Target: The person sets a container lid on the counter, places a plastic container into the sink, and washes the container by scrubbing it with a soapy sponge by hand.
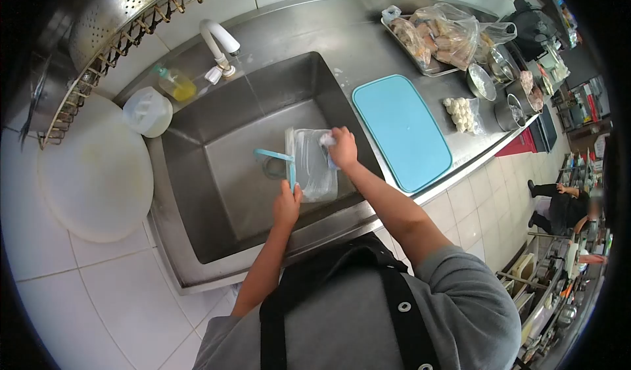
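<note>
Over the sink [217, 153], my left hand [286, 206] grips the near edge of a clear plastic container [314, 173] with a blue latch [275, 154] sticking out to its left. The container is tipped on its side. My right hand [343, 148] is closed around a pale, whitish-purple wad, perhaps a cloth or sponge, pressed at the container's right side. Its exact kind cannot be made out. To the right of the sink, a blue rectangular lid [402, 132] lies flat on the steel counter [309, 25].
A white faucet [220, 45] rises behind the sink, beside a bottle of yellow liquid [176, 84] and a white tub [148, 112]. Bagged meat on a tray [437, 35], a bag of white pieces [462, 114] and metal bowls [482, 82] stand right. Another person [559, 206] is far right.
</note>
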The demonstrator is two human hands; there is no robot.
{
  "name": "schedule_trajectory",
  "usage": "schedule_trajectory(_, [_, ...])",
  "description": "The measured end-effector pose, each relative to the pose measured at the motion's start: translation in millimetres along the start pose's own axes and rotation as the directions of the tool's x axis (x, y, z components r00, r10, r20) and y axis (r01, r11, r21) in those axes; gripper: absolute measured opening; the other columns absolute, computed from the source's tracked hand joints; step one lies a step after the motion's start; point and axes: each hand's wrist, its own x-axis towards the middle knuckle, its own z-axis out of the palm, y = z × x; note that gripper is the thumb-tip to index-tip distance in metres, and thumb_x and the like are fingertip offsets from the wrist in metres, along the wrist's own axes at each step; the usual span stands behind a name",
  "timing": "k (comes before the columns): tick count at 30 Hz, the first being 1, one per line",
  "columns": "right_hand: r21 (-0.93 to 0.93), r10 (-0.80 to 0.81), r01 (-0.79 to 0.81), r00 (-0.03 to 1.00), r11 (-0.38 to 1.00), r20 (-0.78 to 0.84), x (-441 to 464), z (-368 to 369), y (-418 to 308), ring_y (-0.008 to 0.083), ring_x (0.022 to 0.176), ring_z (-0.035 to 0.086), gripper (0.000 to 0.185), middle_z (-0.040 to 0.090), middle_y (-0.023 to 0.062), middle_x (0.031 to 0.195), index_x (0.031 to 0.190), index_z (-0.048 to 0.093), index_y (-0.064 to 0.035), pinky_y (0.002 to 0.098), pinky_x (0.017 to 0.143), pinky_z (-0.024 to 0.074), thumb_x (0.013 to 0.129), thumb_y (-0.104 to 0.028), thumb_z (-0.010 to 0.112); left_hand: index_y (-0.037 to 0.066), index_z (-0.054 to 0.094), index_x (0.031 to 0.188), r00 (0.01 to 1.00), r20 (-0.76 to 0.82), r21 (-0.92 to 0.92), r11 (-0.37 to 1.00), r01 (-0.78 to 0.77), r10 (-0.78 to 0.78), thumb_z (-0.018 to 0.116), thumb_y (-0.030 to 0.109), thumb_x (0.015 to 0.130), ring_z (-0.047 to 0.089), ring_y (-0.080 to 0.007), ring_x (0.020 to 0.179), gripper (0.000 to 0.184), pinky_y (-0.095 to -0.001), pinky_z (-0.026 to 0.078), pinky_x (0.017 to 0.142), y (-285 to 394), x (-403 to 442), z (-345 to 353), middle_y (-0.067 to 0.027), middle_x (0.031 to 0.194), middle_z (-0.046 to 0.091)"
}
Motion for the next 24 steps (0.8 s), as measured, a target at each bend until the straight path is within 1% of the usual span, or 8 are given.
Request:
schedule_trajectory(3, [-0.094,-0.054,0.054,0.999,0.994,-0.002,-22,1,-8,0.0388,0.101,0.052,0.035,0.055,0.0154,0.105,0.099,0.063,-0.0062,0.0473,0.085,0.0459,0.065,0.000,0.070,0.005,0.042,0.098,0.997,-0.062,0.000,0.999,-0.049,0.049,0.050,0.031,0.097,0.060,-0.0449,0.062,0.027,-0.0542,0.042,0.052,-2,2,2,-0.0225,0.068,0.061])
schedule_trajectory(5, [-0.102,-0.198,0.203,0.979,0.974,0.054,-86,-5,-21,0.0391,0.099,0.050,0.038,0.054,0.0139,0.105,0.095,0.062,-0.0067,0.0482,0.080,0.0454,0.059,0.005,0.066,0.005,0.043,0.098,0.998,-0.002,-0.048,0.997,0.061,-0.061,0.052,0.032,0.096,0.061,-0.0423,0.065,0.029,-0.0518,0.044,0.055,-3,7,1,-0.0217,0.071,0.062])
schedule_trajectory(9, [-0.054,-0.143,0.154,0.974,0.987,0.176,-102,-21,-29,0.0376,0.099,0.052,0.040,0.056,0.0121,0.102,0.096,0.063,-0.0081,0.0465,0.081,0.0452,0.059,0.005,0.069,0.003,0.049,0.097,0.994,0.110,-0.304,0.952,0.038,-0.005,0.058,0.032,0.094,0.064,-0.0318,0.071,0.030,-0.0420,0.049,0.065,-11,10,-8,-0.0175,0.078,0.063])
schedule_trajectory(12, [-0.022,0.057,-0.059,0.997,0.998,-0.048,-43,0,11,0.0380,0.094,0.053,0.029,0.058,0.0135,0.100,0.093,0.064,-0.0076,0.0461,0.083,0.0452,0.066,-0.002,0.072,0.001,0.054,0.098,0.955,0.297,-0.263,0.962,0.071,0.010,0.063,0.027,0.092,0.062,-0.0226,0.079,0.028,-0.0343,0.048,0.074,-25,9,-8,-0.0120,0.084,0.065])
schedule_trajectory(15, [-0.019,0.001,-0.001,0.999,1.000,-0.043,-4,-2,40,0.0367,0.080,0.062,0.024,0.065,0.0145,0.095,0.099,0.069,-0.0114,0.0427,0.072,0.0500,0.076,-0.012,0.068,0.000,0.058,0.101,0.975,0.217,-0.451,0.891,0.058,0.047,0.066,0.022,0.091,0.062,-0.0178,0.083,0.025,-0.0314,0.048,0.078,-28,10,-1,-0.0083,0.089,0.067])
schedule_trajectory(18, [0.203,0.152,-0.154,0.988,0.967,0.027,3,-7,36,0.0299,0.084,0.065,0.014,0.067,0.0146,0.091,0.091,0.070,-0.0062,0.0422,0.076,0.0506,0.080,-0.014,0.066,0.000,0.058,0.103,0.988,0.155,-0.622,0.777,0.095,0.003,0.066,0.020,0.090,0.063,-0.0155,0.088,0.026,-0.0306,0.049,0.080,1,22,-23,-0.0074,0.093,0.068])
schedule_trajectory(21, [0.524,0.271,-0.420,0.901,0.741,0.340,13,-29,24,0.0228,0.080,0.066,0.024,0.067,0.0104,0.084,0.097,0.069,-0.0057,0.0375,0.074,0.0521,0.086,-0.027,0.067,0.000,0.057,0.104,0.985,0.155,-0.802,0.573,0.167,-0.069,0.066,0.018,0.089,0.064,-0.0159,0.090,0.025,-0.0311,0.050,0.080,31,45,-41,-0.0087,0.093,0.068])
schedule_trajectory(24, [0.660,0.163,-0.670,0.733,0.340,0.660,9,-24,16,0.0184,0.089,0.062,0.045,0.064,0.0082,0.100,0.122,0.055,-0.0046,0.0350,0.078,0.0520,0.089,-0.032,0.067,0.002,0.056,0.107,0.990,0.124,-0.835,0.533,0.140,-0.065,0.065,0.020,0.090,0.064,-0.0185,0.092,0.026,-0.0346,0.050,0.084,55,68,-62,-0.0105,0.099,0.067])
